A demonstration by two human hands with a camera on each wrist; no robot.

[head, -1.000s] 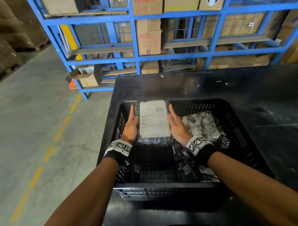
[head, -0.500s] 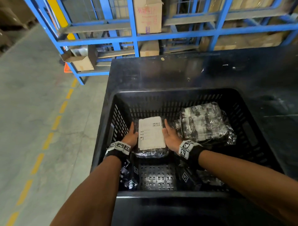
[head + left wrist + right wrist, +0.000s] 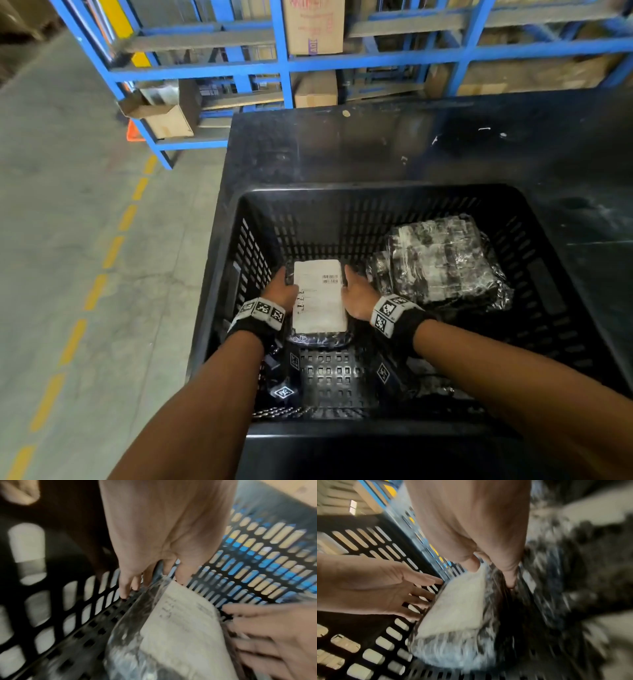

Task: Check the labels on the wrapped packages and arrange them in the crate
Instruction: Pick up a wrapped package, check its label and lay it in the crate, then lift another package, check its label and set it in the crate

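Labelled package (image 3: 320,298) is low in the crate (image 3: 376,195), left-of-centre, label side up, white label with barcode facing me. Clear wrap bulges out at its near end. I judge it at or just on the crate floor; I cannot tell for sure if it is fully down, the wrist views are blurred.

My left hand (image 3: 281,294) is against its left edge and my right hand (image 3: 358,296) against its right edge, one each side. Left fingers (image 3: 126,586) are straight, pointing down along the package side near the left crate wall, not curled round anything. Right fingers (image 3: 510,578) likewise look extended down the right side, flat against the wrap. So both hands are flat and squeezing the package between them, no wrap-around grip.

A second wrapped bundle (image 3: 438,263) lies in the right part of the crate, near my package but apart from it, a gap shows between them.

Step in hand: placing a checked package, the set-down phase. Label reading looks done since the label is face up and the package is already inside.

Next move, as I judge: let it settle flat, slide both hands up and out without dragging the loose wrap, maybe nudge it square to the left wall so the row stays tidy beside the bundle.

The crate sits on a dark worktop (image 3: 376,144); blue racking (image 3: 284,65) with cardboard boxes behind it.
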